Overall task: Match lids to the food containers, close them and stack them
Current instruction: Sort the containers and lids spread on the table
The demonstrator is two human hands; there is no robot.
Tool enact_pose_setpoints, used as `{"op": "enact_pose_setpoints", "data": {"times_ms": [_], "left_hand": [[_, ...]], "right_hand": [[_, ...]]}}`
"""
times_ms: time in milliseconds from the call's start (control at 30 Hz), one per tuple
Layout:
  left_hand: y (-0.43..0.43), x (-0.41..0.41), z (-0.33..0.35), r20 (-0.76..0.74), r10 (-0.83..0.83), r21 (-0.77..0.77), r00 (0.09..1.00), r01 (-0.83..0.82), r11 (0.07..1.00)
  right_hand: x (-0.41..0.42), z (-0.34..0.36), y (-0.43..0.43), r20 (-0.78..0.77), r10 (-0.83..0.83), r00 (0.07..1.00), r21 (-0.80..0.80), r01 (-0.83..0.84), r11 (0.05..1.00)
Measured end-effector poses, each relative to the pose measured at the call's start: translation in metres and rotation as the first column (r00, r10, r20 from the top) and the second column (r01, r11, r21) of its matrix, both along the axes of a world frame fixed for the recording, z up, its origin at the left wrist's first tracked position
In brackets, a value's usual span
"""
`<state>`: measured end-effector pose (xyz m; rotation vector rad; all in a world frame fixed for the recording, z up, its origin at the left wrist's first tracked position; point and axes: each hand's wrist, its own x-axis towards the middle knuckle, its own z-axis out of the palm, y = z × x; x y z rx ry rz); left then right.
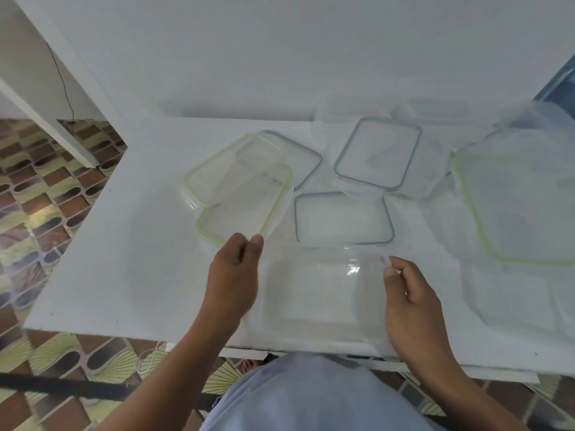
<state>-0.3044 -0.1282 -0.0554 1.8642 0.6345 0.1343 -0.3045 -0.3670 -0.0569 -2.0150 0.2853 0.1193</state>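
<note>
matching step, lid selection. the left hand [235, 272] pinches the near corner of a green-rimmed lid [245, 209] between thumb and forefinger. that lid lies askew across a second green-rimmed lid [214, 172], just beyond the grip. the right hand [410, 297] pinches a small clear tab [385, 262] at the far right corner of the glass container [311, 290]. whether the tab belongs to the container or to a clear cover on it cannot be told. the container rests on the white table [124, 244] between the two grips, near the front edge. just beyond it lies a grey-rimmed lid [342, 219], and to the right of the right grip a large green-rimmed lid [516, 206]. nothing appears closed or stacked, so the task is judged to be at an early stage. the next move probably calls for lifting the pinched lid clear of the one beneath it. it would then be carried over the container and its outline checked against the rim before pressing down.
</note>
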Motion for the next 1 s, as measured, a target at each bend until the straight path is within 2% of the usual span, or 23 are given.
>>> {"op": "enact_pose_setpoints", "data": {"times_ms": [233, 367, 467, 533, 600, 733, 833, 900, 1000], "left_hand": [[0.003, 0.010, -0.002, 0.004, 0.012, 0.022, 1.000, -0.012, 1.000], [0.007, 0.010, -0.003, -0.042, 0.036, -0.042, 0.998, -0.038, 0.998], [0.013, 0.009, -0.003, -0.074, 0.056, -0.100, 0.996, -0.063, 0.993], [0.019, 0.008, -0.001, -0.070, 0.066, -0.125, 0.995, -0.075, 0.989], [0.027, 0.009, 0.004, -0.057, 0.073, -0.129, 0.996, -0.079, 0.988], [0.048, 0.015, 0.013, -0.028, 0.123, -0.184, 0.992, -0.126, 0.975], [0.067, 0.021, 0.017, -0.007, 0.176, -0.206, 0.984, -0.174, 0.963], [0.081, 0.026, 0.016, 0.016, 0.212, -0.167, 0.977, -0.206, 0.964], [0.106, 0.032, 0.013, -0.023, 0.283, -0.109, 0.959, -0.284, 0.953]], "right_hand": [[0.003, -0.001, 0.004, 0.036, -0.023, 0.999, -0.006, 0.023, 1.000], [0.005, 0.004, 0.001, 0.003, -0.010, 1.000, 0.020, 0.010, 1.000], [0.006, 0.009, -0.005, -0.012, -0.012, 1.000, -0.028, 0.012, 1.000], [0.008, 0.014, -0.008, 0.037, -0.006, 0.999, -0.102, 0.010, 0.995], [0.013, 0.024, -0.009, 0.157, 0.022, 0.987, -0.180, 0.007, 0.984], [0.035, 0.057, 0.009, 0.362, 0.123, 0.924, -0.220, -0.044, 0.974], [0.068, 0.082, 0.036, 0.460, 0.232, 0.857, -0.227, -0.139, 0.964], [0.095, 0.096, 0.057, 0.424, 0.358, 0.832, -0.279, -0.256, 0.926], [0.141, 0.111, 0.089, 0.257, 0.569, 0.781, -0.377, -0.461, 0.803]]}}
